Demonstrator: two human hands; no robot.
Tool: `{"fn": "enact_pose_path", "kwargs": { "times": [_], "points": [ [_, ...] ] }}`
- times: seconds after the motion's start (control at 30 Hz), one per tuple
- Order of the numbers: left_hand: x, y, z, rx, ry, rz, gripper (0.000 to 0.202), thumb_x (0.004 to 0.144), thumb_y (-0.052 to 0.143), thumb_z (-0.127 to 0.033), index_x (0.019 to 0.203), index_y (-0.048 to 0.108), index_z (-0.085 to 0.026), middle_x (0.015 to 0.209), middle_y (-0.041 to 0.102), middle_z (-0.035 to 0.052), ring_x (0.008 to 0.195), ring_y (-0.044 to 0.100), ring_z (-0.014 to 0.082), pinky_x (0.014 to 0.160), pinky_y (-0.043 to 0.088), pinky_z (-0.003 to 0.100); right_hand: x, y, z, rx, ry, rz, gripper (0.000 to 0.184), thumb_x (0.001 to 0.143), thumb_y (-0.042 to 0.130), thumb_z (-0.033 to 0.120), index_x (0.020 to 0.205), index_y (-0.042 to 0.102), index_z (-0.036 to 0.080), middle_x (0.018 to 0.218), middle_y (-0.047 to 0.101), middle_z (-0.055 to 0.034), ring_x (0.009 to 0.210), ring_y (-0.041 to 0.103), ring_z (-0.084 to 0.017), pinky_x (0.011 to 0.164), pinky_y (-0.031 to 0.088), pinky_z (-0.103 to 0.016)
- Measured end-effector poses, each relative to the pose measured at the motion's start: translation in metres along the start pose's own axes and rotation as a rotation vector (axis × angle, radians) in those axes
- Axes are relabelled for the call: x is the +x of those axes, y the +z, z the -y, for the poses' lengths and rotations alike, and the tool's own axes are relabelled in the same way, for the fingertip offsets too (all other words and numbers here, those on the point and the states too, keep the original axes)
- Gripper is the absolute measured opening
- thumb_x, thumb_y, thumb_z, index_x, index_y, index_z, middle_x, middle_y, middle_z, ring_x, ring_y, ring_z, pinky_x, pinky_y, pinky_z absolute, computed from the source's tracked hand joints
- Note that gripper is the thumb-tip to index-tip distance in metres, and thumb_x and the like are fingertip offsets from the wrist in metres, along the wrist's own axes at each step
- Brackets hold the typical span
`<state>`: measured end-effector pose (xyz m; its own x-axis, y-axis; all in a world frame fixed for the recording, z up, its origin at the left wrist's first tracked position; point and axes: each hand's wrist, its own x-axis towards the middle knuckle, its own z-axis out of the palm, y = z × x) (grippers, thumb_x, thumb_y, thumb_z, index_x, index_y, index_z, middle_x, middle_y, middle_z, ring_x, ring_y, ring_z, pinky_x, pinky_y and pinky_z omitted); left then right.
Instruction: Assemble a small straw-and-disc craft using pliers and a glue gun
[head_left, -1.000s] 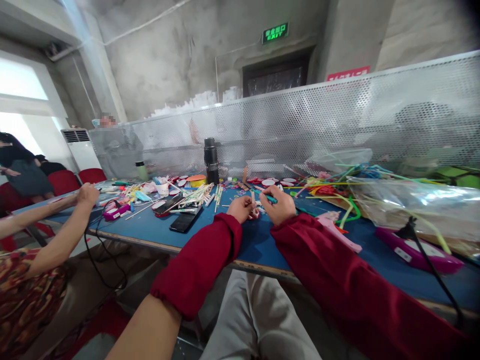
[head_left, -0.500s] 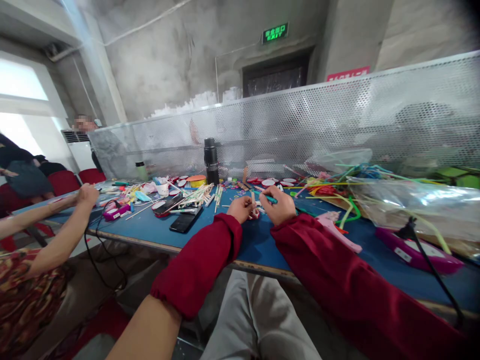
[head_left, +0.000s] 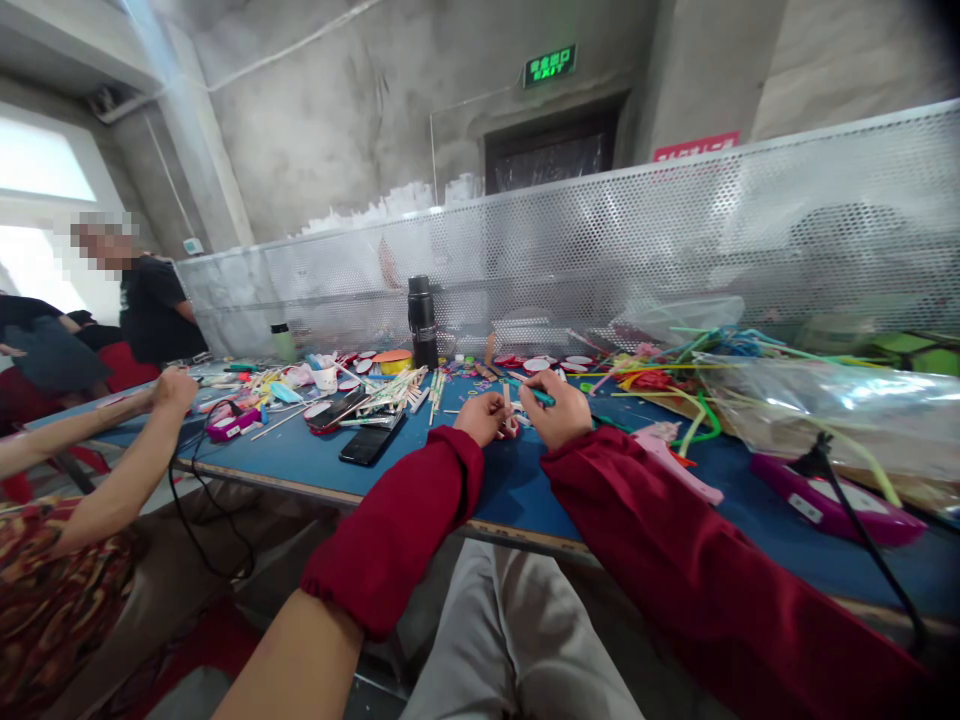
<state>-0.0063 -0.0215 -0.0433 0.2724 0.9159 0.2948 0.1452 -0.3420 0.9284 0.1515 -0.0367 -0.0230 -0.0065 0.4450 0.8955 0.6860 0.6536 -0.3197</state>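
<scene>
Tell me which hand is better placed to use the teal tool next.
Right, probably: the right hand holds the teal tool, pointed toward the pale strip, while the left hand is occupied holding that strip.

Screen [head_left: 637, 250]: perforated metal; runs across in front of you;
Flask [head_left: 422, 330]: black; upright, near the screen;
Phone [head_left: 367, 446]: dark; lies flat to your left;
Purple device [head_left: 806, 503]: at your right; black cord [head_left: 862, 527] across it;
Exit sign [head_left: 550, 66]: lit green; on the wall [head_left: 315, 130] facing you, above a doorway [head_left: 555, 150];
Person in black [head_left: 156, 308]: standing, far left.
</scene>
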Motion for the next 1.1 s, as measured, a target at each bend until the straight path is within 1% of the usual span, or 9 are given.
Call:
{"fn": "enact_pose_path", "kwargs": {
  "times": [0.17, 0.33, 0.47, 0.73, 0.83, 0.97, 1.1],
  "points": [
    [0.001, -0.0007, 0.0008, 0.015, 0.009, 0.001, 0.012, 0.092, 0.057, -0.021, 0.081, 0.054, -0.016, 0.068, 0.067, 0.0004, 0.054, 0.065, 0.0118, 0.051, 0.047, 0.02, -0.0004, -0.0007, 0.0007, 0.006, -0.004, 0.027, 0.013, 0.087, 0.057, 0.033, 0.08, 0.061, 0.022, 0.074, 0.07, -0.0031, 0.067, 0.063, -0.018, 0.064, 0.041, -0.029],
    [0.0022, -0.0008, 0.002, 0.006, 0.006, 0.006, 0.012, 0.091, 0.059, -0.022, 0.081, 0.055, -0.016, 0.068, 0.067, 0.0005, 0.054, 0.065, 0.0114, 0.051, 0.047, 0.02, -0.0002, -0.0012, 0.001, 0.009, -0.001, 0.007, 0.013, 0.087, 0.057, 0.033, 0.081, 0.061, 0.022, 0.076, 0.07, -0.0035, 0.071, 0.064, -0.019, 0.066, 0.042, -0.03],
    [0.0021, -0.0008, 0.0026, -0.003, 0.013, 0.008, 0.013, 0.091, 0.059, -0.023, 0.082, 0.055, -0.016, 0.066, 0.067, -0.0002, 0.053, 0.064, 0.011, 0.049, 0.045, 0.019, -0.0002, -0.0013, 0.0024, 0.028, -0.006, 0.03, 0.013, 0.086, 0.057, 0.034, 0.079, 0.06, 0.023, 0.073, 0.068, -0.0026, 0.067, 0.062, -0.018, 0.064, 0.042, -0.03],
    [0.0035, -0.001, 0.0042, 0.014, -0.002, 0.005, 0.013, 0.091, 0.06, -0.025, 0.082, 0.055, -0.017, 0.068, 0.068, -0.0002, 0.054, 0.064, 0.0108, 0.05, 0.047, 0.019, -0.0002, -0.0019, 0.0036, 0.01, -0.005, 0.029, 0.014, 0.087, 0.056, 0.034, 0.08, 0.06, 0.023, 0.075, 0.069, -0.0036, 0.07, 0.063, -0.02, 0.066, 0.043, -0.031],
    [0.004, -0.001, 0.0046, 0.0, 0.003, 0.015, 0.012, 0.092, 0.059, -0.023, 0.082, 0.055, -0.017, 0.069, 0.068, 0.0002, 0.054, 0.065, 0.011, 0.049, 0.045, 0.019, -0.0001, -0.0025, 0.0033, 0.003, 0.005, 0.033, 0.014, 0.087, 0.056, 0.034, 0.08, 0.061, 0.023, 0.075, 0.069, -0.0035, 0.07, 0.063, -0.02, 0.065, 0.042, -0.031],
    [0.0031, -0.0005, 0.0026, 0.002, -0.008, 0.016, 0.01, 0.092, 0.057, -0.021, 0.083, 0.055, -0.017, 0.069, 0.067, -0.0001, 0.054, 0.065, 0.0112, 0.048, 0.045, 0.018, -0.0001, -0.0025, 0.0027, -0.005, 0.013, 0.031, 0.014, 0.087, 0.056, 0.035, 0.082, 0.062, 0.023, 0.079, 0.071, -0.0045, 0.073, 0.065, -0.021, 0.067, 0.043, -0.031],
    [0.0018, -0.0004, 0.0004, 0.007, -0.02, 0.013, 0.01, 0.092, 0.057, -0.022, 0.084, 0.055, -0.017, 0.07, 0.068, 0.0002, 0.055, 0.065, 0.0112, 0.052, 0.046, 0.019, -0.0004, -0.0023, 0.0029, 0.004, 0.01, 0.042, 0.014, 0.087, 0.056, 0.034, 0.08, 0.061, 0.023, 0.077, 0.07, -0.0039, 0.072, 0.064, -0.02, 0.066, 0.043, -0.031]
  ]
}}
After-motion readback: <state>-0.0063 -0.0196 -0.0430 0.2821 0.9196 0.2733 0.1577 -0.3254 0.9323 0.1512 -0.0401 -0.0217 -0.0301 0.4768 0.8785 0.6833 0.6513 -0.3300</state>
